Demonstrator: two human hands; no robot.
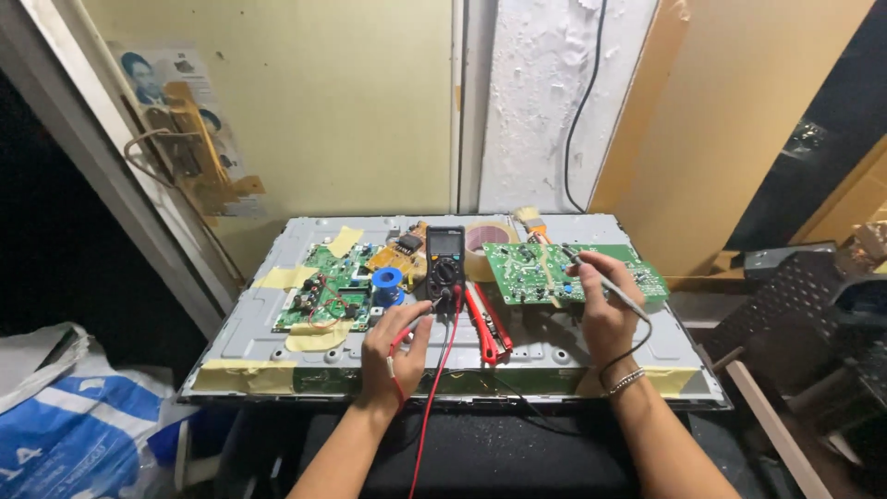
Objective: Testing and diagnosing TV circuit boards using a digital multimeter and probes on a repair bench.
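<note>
My left hand (395, 349) rests on the grey metal panel (259, 323) and pinches the red test probe (399, 344), its red lead running down toward me. A black multimeter (444, 263) stands just beyond that hand. My right hand (605, 310) grips the black test probe (591, 271), with the tip touching a loose green circuit board (531, 273). A bracelet sits on that wrist.
A second green circuit board (328, 286) is taped to the panel at left, beside a blue solder spool (387, 279). Red-handled pliers (487, 325) lie between my hands. A tape roll (485, 242) sits behind. A blue-white bag (74, 416) lies lower left; dark equipment (804, 305) stands at right.
</note>
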